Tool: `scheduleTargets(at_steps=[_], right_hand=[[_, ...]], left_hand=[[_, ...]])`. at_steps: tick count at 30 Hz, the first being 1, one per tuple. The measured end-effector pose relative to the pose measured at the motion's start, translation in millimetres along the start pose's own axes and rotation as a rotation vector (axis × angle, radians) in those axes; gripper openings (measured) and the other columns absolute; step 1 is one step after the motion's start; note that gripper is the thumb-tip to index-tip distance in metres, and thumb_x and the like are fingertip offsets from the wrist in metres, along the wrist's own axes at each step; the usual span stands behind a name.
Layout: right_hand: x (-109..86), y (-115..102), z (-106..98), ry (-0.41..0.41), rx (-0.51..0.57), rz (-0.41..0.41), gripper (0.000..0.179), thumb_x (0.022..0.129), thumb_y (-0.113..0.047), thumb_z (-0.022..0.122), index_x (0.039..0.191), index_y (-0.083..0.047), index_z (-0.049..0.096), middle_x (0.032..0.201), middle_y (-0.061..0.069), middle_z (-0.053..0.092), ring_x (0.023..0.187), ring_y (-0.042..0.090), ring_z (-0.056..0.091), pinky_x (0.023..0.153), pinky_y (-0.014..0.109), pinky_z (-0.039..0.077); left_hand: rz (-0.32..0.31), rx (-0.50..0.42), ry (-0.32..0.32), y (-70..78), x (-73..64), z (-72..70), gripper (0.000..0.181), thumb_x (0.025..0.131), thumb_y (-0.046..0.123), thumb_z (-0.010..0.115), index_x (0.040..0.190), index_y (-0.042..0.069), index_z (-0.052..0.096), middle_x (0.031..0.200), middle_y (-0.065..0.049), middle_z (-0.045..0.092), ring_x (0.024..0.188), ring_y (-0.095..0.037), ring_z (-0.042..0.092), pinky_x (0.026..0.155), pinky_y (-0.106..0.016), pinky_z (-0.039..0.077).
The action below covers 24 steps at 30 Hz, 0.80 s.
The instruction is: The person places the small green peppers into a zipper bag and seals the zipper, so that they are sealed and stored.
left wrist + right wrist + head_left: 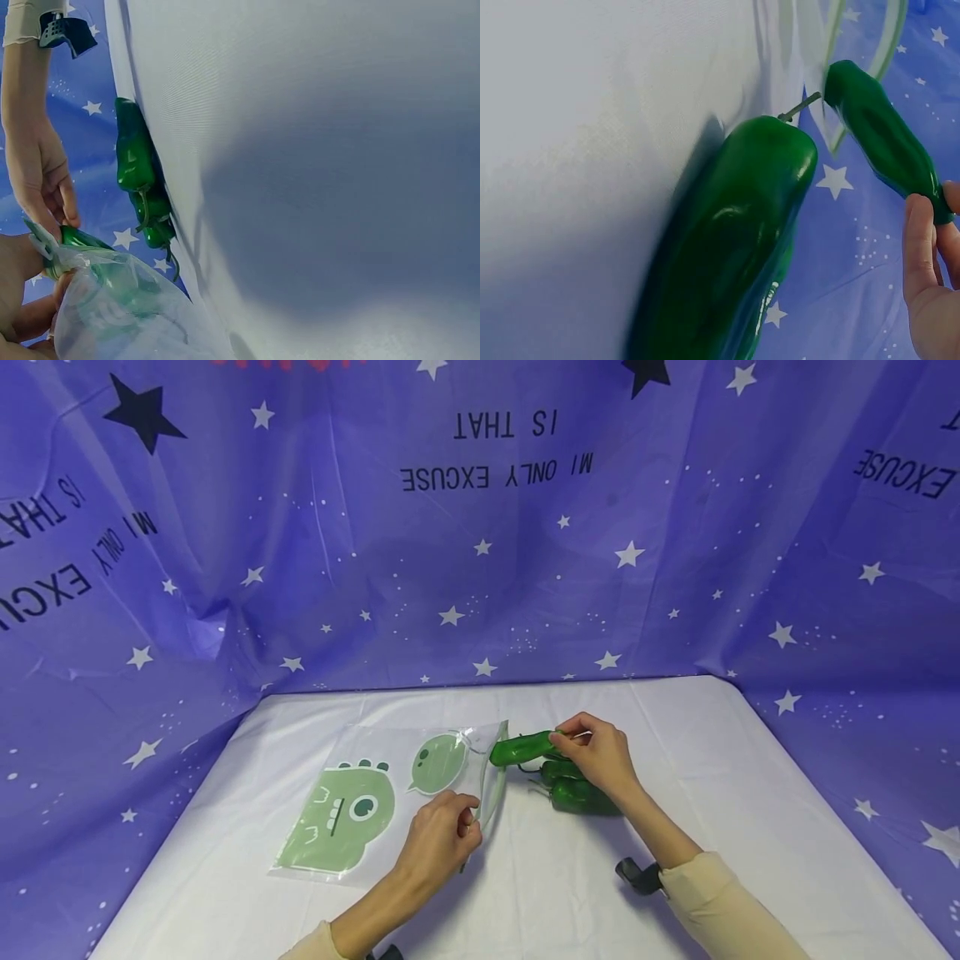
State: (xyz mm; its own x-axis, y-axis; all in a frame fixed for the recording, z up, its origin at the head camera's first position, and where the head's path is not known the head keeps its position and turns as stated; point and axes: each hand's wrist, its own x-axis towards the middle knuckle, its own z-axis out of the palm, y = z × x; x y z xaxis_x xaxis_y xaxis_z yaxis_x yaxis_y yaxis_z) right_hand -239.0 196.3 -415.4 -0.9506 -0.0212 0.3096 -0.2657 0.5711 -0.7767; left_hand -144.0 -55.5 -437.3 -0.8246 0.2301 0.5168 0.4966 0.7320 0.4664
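A clear zip bag (337,814) printed with a light green monster lies on the table, its mouth facing right. My left hand (438,835) pinches the near edge of that mouth, which stands parted. In my right hand (600,760), thumb and fingers hold a long green pepper (522,748) by its narrow end. The pepper's broad, stemmed end is right at the bag's opening. In the right wrist view, the held pepper (885,135) reaches between the bag's green-edged lips. Under and beside the right hand lie more green peppers (581,797), stems toward the bag.
A white cloth (675,727) covers the table. Behind and at both sides hangs a purple curtain (450,568) with stars and lettering. A dark wrist mount (637,875) sits by the right sleeve.
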Motion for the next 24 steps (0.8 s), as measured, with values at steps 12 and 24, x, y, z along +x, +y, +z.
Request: scheduleTargets(at_steps=[12,24], right_hand=[[6.8,3.0,7.1,-0.032,0.086,0.047,0.020,0.083,-0.026,0.074,0.097,-0.012,0.071,0.091,0.004,0.071,0.074,0.012,0.069,0.064,0.024,0.054],[9.0,4.1,15.7,-0.046,0.054,0.045,0.019,0.081,-0.021,0.074,0.099,-0.015,0.072,0.088,0.000,0.070,0.079,0.012,0.069,0.067,0.024,0.052]], left_hand=[[0.010,-0.120,0.074,0.1,4.8,-2.1,0.020,0.069,-0.002,0.071,0.088,0.002,0.069,0.072,0.005,0.058,0.061,-0.001,0.054,0.056,-0.007,0.044],[0.018,-0.144,0.070,-2.0,5.9,-1.3,0.018,0.069,-0.002,0.073,0.086,0.003,0.069,0.071,0.005,0.056,0.061,-0.002,0.054,0.055,-0.008,0.045]])
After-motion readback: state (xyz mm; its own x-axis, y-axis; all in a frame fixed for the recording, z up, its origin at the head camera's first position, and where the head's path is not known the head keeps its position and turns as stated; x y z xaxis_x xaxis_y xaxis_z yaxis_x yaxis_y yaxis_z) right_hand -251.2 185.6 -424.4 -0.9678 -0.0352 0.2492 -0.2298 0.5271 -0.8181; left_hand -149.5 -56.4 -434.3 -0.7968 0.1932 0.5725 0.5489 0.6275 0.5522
